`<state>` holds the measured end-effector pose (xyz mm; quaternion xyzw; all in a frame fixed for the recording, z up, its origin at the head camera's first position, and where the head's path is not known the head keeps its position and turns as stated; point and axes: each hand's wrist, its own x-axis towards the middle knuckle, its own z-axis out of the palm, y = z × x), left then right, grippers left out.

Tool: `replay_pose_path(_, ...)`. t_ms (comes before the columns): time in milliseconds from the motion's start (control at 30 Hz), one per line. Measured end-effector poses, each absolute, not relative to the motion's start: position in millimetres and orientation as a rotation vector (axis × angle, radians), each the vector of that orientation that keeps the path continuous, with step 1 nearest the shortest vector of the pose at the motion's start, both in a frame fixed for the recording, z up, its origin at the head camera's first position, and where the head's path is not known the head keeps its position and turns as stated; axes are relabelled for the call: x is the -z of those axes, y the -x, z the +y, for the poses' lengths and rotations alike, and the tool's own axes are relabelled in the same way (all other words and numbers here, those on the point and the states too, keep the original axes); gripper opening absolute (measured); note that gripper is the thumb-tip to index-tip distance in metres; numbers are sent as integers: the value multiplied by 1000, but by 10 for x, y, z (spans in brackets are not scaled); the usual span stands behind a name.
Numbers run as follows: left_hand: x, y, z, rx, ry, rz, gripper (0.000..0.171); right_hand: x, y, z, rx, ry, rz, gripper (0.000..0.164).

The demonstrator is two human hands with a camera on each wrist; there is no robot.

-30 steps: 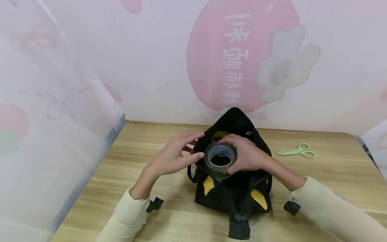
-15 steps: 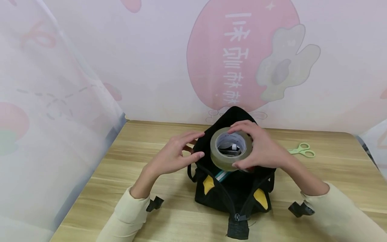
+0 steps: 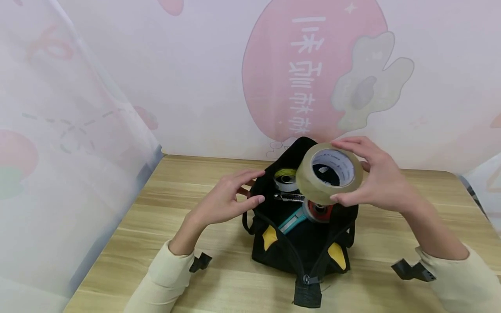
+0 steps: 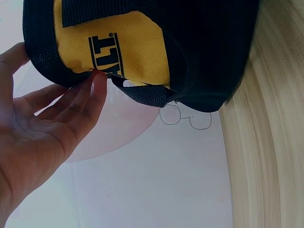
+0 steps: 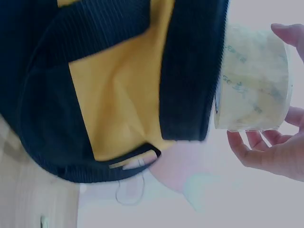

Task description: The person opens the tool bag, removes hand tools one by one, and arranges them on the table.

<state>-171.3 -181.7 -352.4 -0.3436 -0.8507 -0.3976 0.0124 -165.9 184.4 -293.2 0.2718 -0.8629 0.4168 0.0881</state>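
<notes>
tape roll (image 3: 308, 180): lifted over the black bag's (image 3: 279, 259) right side; outer print shows only from the right wrist
right hand (image 3: 379, 178): clamped on the roll
left hand (image 3: 224, 199): apart, gripping the bag's left rim; left wrist view adds a lettered yellow panel (image 4: 135, 45)
in the bag, head view only: teal tool (image 3: 292, 221), red reel (image 3: 325, 212)
wooden table (image 3: 133, 243): bag toward its far edge

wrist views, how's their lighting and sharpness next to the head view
Head view: even light, faint shadows on the wood-grain tabletop; left wrist: the left hand looks dim against the bright backdrop; right wrist: washed out, the clear packing tape roll pale, its print soft.
</notes>
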Motion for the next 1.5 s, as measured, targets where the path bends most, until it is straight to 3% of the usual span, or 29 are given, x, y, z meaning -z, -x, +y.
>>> replay_pose_path(400, 3495, 1722, -1779, 1246, 1083, -2660, 60, 2953, 1505, 2541, -1299, -467, -2486, 109)
replay_pose_path(867, 3513, 1731, -1784, 1223, 1075, -2669, 60, 3344, 1418, 3173, -1093, -85, -2531, 103)
replay_pose_path(1500, 3515, 1724, -1787, 1223, 1091, -2655, 60, 3964, 1744, 4070, -952, -94, -2787, 99)
